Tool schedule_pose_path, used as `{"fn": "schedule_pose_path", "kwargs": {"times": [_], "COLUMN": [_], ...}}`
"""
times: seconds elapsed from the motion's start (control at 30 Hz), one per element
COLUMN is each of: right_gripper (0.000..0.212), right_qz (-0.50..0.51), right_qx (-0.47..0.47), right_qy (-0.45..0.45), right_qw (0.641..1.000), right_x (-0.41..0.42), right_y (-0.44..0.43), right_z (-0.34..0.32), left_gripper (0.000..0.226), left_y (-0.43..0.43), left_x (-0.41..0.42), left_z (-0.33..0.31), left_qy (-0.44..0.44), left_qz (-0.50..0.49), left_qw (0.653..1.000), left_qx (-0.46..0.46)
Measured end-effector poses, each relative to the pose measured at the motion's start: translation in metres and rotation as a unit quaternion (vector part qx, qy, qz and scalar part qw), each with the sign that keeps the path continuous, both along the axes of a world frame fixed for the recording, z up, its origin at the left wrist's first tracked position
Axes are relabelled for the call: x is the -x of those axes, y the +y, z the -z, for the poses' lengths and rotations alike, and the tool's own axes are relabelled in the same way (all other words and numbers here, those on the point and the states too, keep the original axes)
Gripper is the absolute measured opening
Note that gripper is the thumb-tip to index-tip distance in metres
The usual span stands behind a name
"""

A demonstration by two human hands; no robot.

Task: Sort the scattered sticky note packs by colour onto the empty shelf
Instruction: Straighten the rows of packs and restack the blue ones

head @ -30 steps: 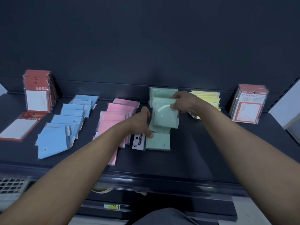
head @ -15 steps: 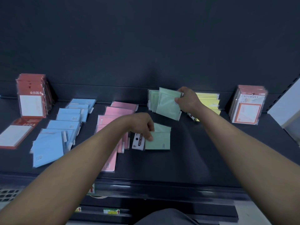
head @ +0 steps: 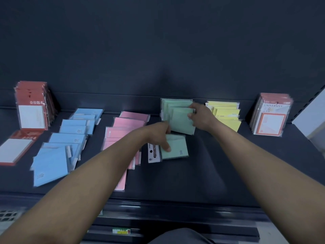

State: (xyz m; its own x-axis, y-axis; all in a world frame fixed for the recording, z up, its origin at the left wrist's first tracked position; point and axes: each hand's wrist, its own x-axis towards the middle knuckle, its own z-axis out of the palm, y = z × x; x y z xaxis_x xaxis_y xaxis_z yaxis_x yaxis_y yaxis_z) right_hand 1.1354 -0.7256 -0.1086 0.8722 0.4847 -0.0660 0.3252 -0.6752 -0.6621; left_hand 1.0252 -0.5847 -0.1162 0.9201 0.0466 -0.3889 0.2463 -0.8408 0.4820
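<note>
Lowered toward left hand (head: 158,134) pressing 1 flat green pack (head: 177,150): held green pack (head: 182,123) pinched by right hand (head: 200,118); seemingly only greens unfinished.

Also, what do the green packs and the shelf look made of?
Green packs: likely paper pads in clear glossy plastic wrap, judging by shiny film edges. Shelf: probably painted metal, dark matte, faint sheen along its front lip.

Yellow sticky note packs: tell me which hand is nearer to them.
Right. The right hand holds a green pack just beside the yellow packs; the left hand sits farther left, touching the flat green pack.
</note>
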Motion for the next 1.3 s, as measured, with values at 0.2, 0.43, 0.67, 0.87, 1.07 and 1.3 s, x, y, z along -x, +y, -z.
{"fn": "schedule_pose_path", "kwargs": {"times": [0.2, 0.43, 0.67, 0.87, 1.07, 1.3], "right_gripper": [0.044, 0.03, 0.042, 0.018, 0.019, 0.033], "right_qz": [-0.011, 0.017, 0.096, 0.088, 0.09, 0.031], "right_qx": [0.007, -0.076, -0.066, -0.132, -0.143, -0.039], "right_qy": [-0.012, 0.026, 0.041, 0.204, 0.21, 0.245], "right_qw": [1.0, 0.997, 0.992, 0.966, 0.963, 0.968], "right_x": [-0.002, -0.005, 0.002, -0.003, -0.01, -0.006], "right_y": [0.003, 0.008, 0.014, 0.012, 0.009, 0.003], "right_z": [0.005, 0.003, 0.005, 0.011, 0.01, 0.001], "left_gripper": [0.032, 0.046, 0.078, 0.095, 0.089, 0.068], "left_y": [0.004, 0.008, 0.007, 0.009, 0.005, 0.01], "left_x": [-0.001, -0.022, -0.029, -0.039, -0.05, -0.051], "left_z": [-0.001, 0.005, 0.016, 0.023, 0.024, 0.026], "left_qy": [-0.033, -0.186, -0.235, -0.138, -0.149, -0.14], "left_qz": [-0.008, -0.083, -0.199, -0.255, -0.267, -0.245], "left_qw": [0.999, 0.978, 0.951, 0.954, 0.943, 0.945], "left_qx": [0.006, -0.055, -0.028, 0.08, 0.13, 0.168]}}
